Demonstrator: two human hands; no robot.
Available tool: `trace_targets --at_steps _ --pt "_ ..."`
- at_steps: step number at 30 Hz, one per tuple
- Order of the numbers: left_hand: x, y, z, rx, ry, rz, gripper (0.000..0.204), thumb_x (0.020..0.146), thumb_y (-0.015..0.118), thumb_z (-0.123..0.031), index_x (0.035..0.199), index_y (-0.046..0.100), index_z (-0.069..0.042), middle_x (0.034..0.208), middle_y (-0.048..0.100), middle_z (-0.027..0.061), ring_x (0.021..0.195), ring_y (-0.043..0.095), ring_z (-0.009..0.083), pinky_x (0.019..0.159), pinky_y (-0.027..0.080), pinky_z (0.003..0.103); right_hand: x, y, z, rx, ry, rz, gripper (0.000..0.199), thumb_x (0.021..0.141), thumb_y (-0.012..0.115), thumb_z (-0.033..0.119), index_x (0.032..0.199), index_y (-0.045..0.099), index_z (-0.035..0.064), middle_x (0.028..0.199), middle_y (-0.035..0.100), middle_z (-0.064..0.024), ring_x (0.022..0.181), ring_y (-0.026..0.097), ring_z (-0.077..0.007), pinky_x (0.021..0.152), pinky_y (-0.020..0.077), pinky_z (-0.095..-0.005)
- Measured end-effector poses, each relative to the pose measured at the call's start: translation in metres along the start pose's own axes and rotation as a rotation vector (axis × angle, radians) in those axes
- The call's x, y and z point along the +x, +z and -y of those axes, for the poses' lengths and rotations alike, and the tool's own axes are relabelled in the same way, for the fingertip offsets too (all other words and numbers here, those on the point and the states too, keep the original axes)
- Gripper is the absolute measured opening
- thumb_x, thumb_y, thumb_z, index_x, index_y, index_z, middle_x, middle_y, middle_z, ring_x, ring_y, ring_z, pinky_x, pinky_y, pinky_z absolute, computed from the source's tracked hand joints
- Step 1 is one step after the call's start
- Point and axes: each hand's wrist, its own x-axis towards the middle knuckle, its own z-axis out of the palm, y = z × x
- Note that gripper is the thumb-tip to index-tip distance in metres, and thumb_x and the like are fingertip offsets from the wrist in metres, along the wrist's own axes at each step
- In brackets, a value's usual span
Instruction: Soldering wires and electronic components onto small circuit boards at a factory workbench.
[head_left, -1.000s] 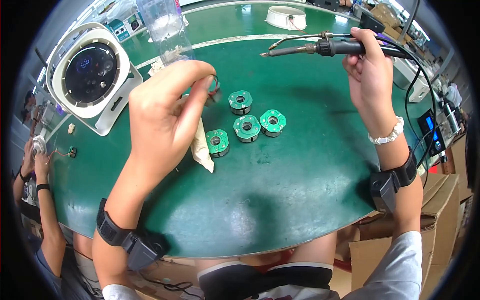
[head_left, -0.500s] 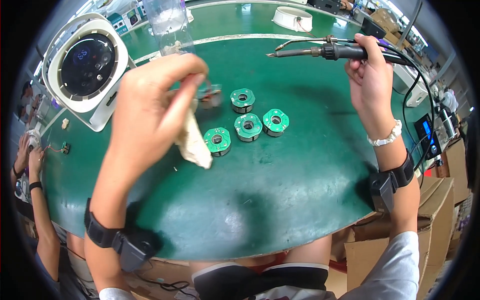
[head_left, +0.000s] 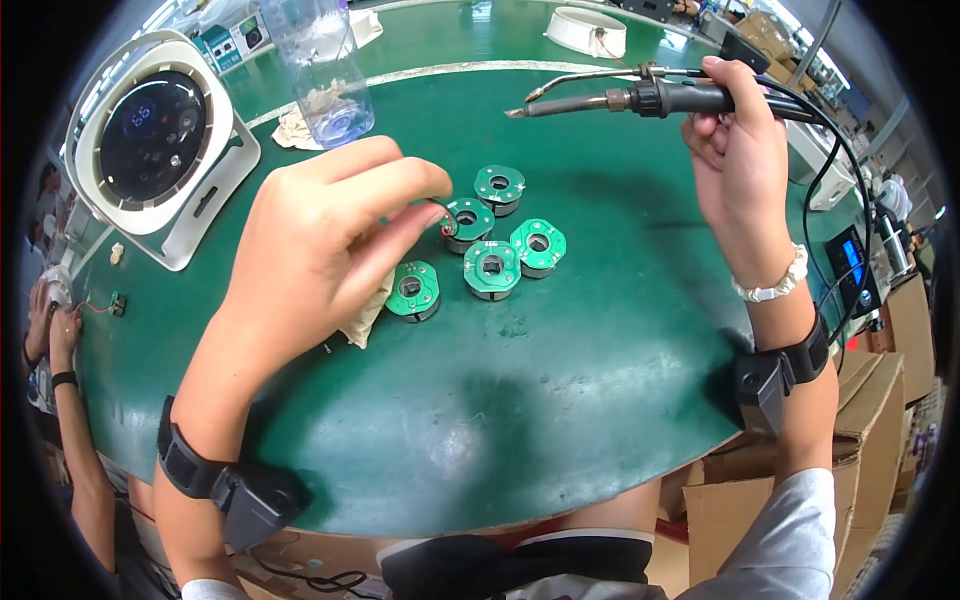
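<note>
Here the left hand [head_left: 320,240] is curled, and its thumb and first finger pinch something very thin, maybe a bit of wire, right at the edge of one small green round board [head_left: 468,220]. That board sits on the green tabletop [head_left: 560,400] with four more green round boards [head_left: 492,270] close around it, all lying flat with the hole facing up, so each one is easy to reach from above. A pale rag [head_left: 362,318] is tucked under the same hand. The right hand [head_left: 740,160] is closed around the dark handle of a soldering iron [head_left: 640,98] and holds it up in the air, tip pointing left and well apart from the boards, likely so the hot end touches nothing. Its cord hangs down past the wrist. A clear bottle [head_left: 325,70] and a white round lamp [head_left: 150,140] stand farther back. Half a second ago the left hand was higher and more to the left, over the rag; now it has come down and reached to the board. The iron has hardly moved.
</note>
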Motion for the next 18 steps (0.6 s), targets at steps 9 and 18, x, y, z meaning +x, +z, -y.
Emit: trace_targets --at_steps 9,18 --pt "-0.007 -0.012 0.001 -0.024 0.003 0.033 0.004 0.069 0.056 0.005 0.072 0.056 0.004 0.068 0.055 0.0092 0.060 0.053 0.0173 0.053 0.040 0.025 -0.017 0.000 0.003 -0.044 0.041 0.274 0.014 0.075 0.058 0.014 0.067 0.051 0.0059 0.058 0.045 0.0010 0.043 0.040 -0.0058 0.042 0.0319 -0.0182" --pt "-0.005 -0.006 0.000 -0.116 0.019 -0.046 0.002 0.069 0.057 0.004 0.071 0.055 0.004 0.065 0.055 0.0093 0.056 0.052 0.0165 0.051 0.039 0.024 -0.026 0.007 -0.005 -0.115 0.009 0.356 0.020 0.075 0.057 0.013 0.059 0.047 0.0062 0.058 0.042 0.0018 0.045 0.039 -0.0047 0.042 0.0307 -0.0174"
